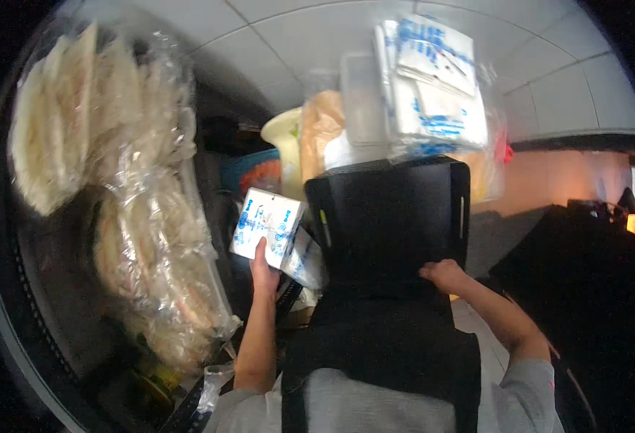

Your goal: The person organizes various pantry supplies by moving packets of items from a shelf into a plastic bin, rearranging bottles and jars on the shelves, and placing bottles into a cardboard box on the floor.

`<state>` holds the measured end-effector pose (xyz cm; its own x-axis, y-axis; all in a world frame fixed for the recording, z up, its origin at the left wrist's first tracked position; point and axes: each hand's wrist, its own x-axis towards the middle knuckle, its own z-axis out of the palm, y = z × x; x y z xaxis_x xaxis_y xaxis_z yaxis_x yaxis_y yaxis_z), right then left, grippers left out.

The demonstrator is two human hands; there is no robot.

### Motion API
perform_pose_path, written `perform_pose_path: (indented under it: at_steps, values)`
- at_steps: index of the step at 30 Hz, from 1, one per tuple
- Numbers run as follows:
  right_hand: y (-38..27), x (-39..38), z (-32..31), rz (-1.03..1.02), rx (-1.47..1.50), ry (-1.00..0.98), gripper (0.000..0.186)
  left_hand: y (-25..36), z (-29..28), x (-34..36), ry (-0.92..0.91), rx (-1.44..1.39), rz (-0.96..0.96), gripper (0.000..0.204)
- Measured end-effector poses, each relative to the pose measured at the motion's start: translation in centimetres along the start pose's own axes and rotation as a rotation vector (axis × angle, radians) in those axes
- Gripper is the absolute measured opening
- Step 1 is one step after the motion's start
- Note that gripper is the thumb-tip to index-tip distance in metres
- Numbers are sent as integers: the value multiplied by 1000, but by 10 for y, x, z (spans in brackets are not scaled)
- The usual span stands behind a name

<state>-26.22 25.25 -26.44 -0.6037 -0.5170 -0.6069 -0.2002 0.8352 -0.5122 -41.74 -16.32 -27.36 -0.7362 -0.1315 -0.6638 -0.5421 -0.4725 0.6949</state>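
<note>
In the head view my left hand (262, 267) is closed on a square white packet with blue print (274, 220), with crumpled clear plastic (304, 262) behind it. My right hand (444, 276) has its fingers curled on the right edge of an upright black panel, like a case or tray (386, 216), low on it. Behind the panel lie a stack of white, blue-printed packets in plastic (433, 101), a translucent container (362, 94), brown paper (321, 112) and a cream container (281, 144).
On the left, large clear bags of pale, flat, long items (137, 202) fill a dark rimmed tray or rack (50, 303). A blue container with orange contents (245, 169) stands at the back. A tiled surface (274, 43) spans the top; dark shapes and a small orange glow are at right.
</note>
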Motion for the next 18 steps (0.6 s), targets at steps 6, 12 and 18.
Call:
perform_pose_path:
  at_steps: [6,12,18]
  values:
    - [16,13,-6,258,3,-66,29,29,4,-8,-104,-51,23,51]
    - [-12,46,-114,150,869,130,59,7,36,-20,-358,-278,-75,57]
    - [-59,66,-174,-176,1424,230,89,-9,92,8,-509,-108,-396,61]
